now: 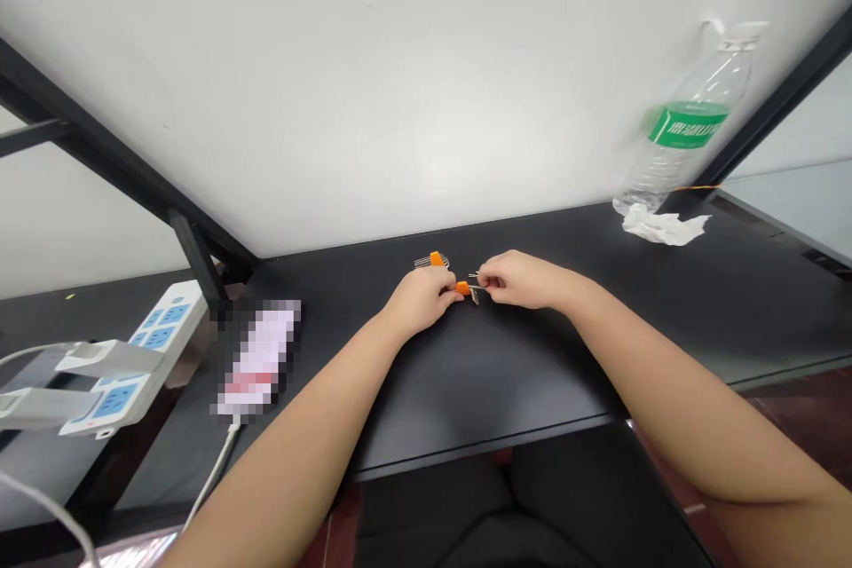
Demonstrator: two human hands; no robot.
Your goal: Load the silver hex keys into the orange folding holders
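Observation:
Near the middle of the black desk, my left hand [421,295] is closed on a small orange hex key holder [463,288]. Thin metal keys stick out of its right side. Close by on the right, the fingertips of my right hand [504,278] pinch a thin metal hex key [477,287] at the holder. My fingers hide part of both. Just behind my left hand lies a second orange holder [436,258] with several thin metal keys, apart from my grip.
A clear bottle with a green label [689,126] stands at the back right, beside crumpled white tissue [666,226]. On the left are a blurred-out phone [261,355] with a white cable [216,470] and a white power strip [169,328] with plugs. A white wall rises behind the desk [453,382].

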